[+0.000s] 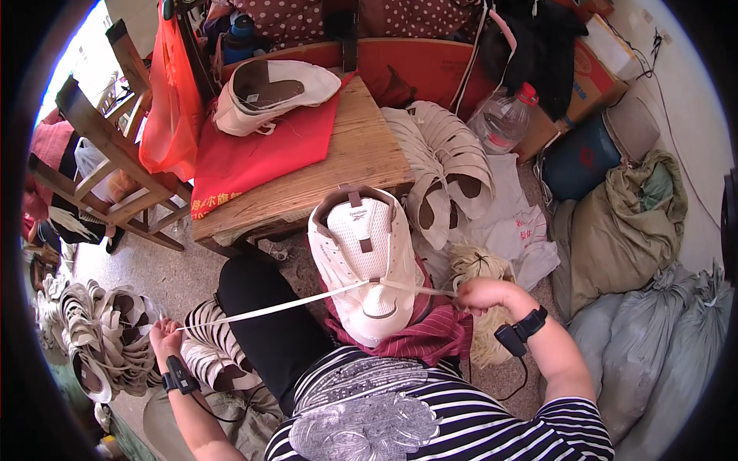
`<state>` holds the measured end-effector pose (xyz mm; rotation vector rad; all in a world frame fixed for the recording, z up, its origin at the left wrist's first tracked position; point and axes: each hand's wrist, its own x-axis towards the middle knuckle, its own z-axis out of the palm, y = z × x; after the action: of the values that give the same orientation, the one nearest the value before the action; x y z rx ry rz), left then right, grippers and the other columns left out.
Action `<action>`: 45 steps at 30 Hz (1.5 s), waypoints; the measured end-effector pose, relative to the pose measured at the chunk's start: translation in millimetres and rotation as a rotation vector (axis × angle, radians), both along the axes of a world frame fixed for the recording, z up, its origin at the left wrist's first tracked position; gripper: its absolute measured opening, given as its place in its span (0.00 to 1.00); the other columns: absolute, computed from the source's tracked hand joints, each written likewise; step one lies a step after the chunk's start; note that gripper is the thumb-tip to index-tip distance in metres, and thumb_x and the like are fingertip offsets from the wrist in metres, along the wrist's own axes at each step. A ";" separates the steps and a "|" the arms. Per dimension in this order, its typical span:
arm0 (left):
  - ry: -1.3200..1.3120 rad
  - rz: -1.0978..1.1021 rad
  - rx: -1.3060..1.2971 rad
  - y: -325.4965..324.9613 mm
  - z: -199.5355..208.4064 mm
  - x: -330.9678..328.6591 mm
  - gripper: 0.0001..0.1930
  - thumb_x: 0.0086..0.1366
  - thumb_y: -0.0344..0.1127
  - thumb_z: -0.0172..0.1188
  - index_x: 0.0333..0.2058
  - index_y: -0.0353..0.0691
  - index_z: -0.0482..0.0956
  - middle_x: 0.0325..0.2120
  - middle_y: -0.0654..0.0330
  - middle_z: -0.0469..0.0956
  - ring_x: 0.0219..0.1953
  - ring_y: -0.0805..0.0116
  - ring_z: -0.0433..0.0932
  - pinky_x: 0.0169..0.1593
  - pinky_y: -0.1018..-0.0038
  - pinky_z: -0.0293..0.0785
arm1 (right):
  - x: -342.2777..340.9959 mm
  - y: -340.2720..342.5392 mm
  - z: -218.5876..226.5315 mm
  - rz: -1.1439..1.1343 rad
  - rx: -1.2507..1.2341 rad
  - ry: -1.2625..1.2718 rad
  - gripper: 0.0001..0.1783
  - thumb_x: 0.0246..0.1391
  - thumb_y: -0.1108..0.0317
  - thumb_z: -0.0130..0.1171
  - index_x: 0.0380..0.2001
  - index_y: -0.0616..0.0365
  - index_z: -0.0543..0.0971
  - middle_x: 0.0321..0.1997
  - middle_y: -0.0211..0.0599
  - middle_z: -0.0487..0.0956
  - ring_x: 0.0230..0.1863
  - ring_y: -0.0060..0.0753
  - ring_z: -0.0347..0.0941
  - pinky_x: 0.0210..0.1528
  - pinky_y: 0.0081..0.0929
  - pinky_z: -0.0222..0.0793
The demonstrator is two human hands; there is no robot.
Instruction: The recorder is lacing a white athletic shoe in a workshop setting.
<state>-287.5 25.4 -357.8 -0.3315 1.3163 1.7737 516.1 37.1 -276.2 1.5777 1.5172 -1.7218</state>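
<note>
1. Far left of the shoe [360, 238], a big pile of shoe tops [108, 330] runs toward the dark edge. They overlap, so I can't count them.
2. Left of the shoe, the left hand [164, 338] is almost closed. It pinches one side of a white lace [269, 309]. It looks small here, so the way the fingers grip is hard to see.
3. Up and left of the shoe, a second shoe [296, 84] sits on a bright red cloth [304, 154] on the counter [377, 146].
4. The shoe is on the person's lap, over a dark red cloth [438, 342], toe toward the belly. The lace stretches out both ways from near its toe. I think the step is pulling the lace snug and even at the lowest holes. The next move seems to call for matching the two sides, then finding the next holes. I can't tell which holes the lace goes through. The bottom is hidden.
5. Right of the shoe, the right hand [486, 295] is curled tight around the lace's other side. Its fingers hide the end.
6. Below that hand, right of the shoe, pale strings [492, 334] are partly covered.
7. Far right of the shoe, grey bags [661, 338] are cut off. I can't see inside.
</note>
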 end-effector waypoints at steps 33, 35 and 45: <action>0.576 -1.290 0.367 36.2 147.9 418.4 0.07 0.74 0.33 0.53 0.44 0.35 0.75 0.34 0.61 0.83 0.27 0.79 0.79 0.31 0.83 0.73 | -107.1 9.2 53.0 -0.851 0.582 0.727 0.08 0.68 0.67 0.53 0.45 0.60 0.74 0.33 0.31 0.81 0.29 0.15 0.72 0.29 0.15 0.67; 0.621 -1.350 0.358 32.2 139.8 427.7 0.07 0.74 0.32 0.53 0.42 0.35 0.75 0.31 0.63 0.82 0.25 0.82 0.75 0.28 0.84 0.70 | -117.4 5.7 52.9 -0.739 0.693 0.644 0.07 0.67 0.68 0.55 0.41 0.60 0.75 0.31 0.28 0.80 0.30 0.13 0.73 0.31 0.15 0.68; 0.706 -1.439 0.229 21.1 139.7 441.0 0.09 0.71 0.33 0.59 0.34 0.33 0.78 0.22 0.68 0.77 0.21 0.85 0.70 0.24 0.85 0.64 | -123.0 11.6 79.4 -0.277 1.090 0.220 0.09 0.53 0.64 0.62 0.29 0.59 0.76 0.25 0.46 0.79 0.26 0.49 0.78 0.29 0.40 0.73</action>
<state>153.5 46.5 -218.2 1.1990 1.1940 0.7079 393.1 48.7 -196.8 2.1790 2.7280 -1.2138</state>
